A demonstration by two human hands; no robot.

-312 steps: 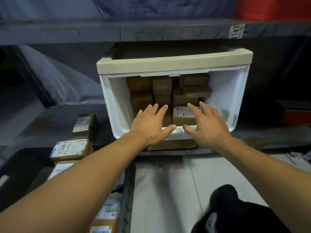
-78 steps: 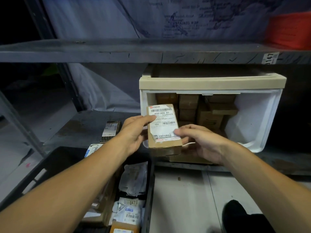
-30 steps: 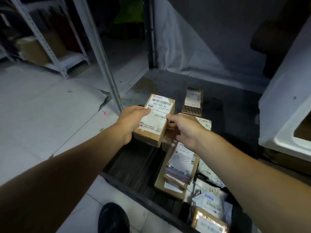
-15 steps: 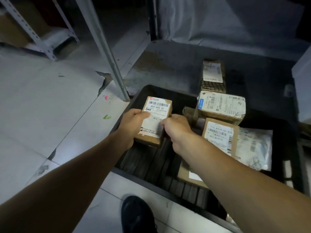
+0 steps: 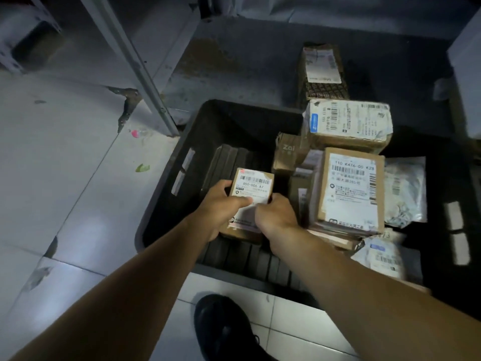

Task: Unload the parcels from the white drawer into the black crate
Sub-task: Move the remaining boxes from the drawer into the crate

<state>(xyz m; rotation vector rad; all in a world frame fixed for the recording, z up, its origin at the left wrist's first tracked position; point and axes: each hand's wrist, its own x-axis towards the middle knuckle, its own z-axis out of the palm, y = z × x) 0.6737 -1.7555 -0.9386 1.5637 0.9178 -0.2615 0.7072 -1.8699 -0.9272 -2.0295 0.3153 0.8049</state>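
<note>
A small brown cardboard parcel (image 5: pixel 253 185) with a white barcode label is low inside the left half of the black crate (image 5: pixel 166 204). My left hand (image 5: pixel 221 207) grips its left side and my right hand (image 5: pixel 276 217) grips its lower right corner. The crate holds several other parcels: a larger labelled box (image 5: pixel 351 188) to the right, another box (image 5: pixel 347 125) behind it, and pale plastic mailers (image 5: pixel 404 194) at the right. Only a corner of the white drawer (image 5: pixel 466 63) shows at the top right edge.
A dark shelf board (image 5: pixel 247 56) lies behind the crate with one parcel (image 5: pixel 322 71) on it. A metal rack post (image 5: pixel 135 66) stands at the left on the pale tiled floor (image 5: pixel 52 178). A black shoe (image 5: pixel 223 332) is below the crate's near rim.
Both hands carried the parcel from the drawer leftward to the crate. In the last half second they lowered it deeper toward the crate's bottom.
</note>
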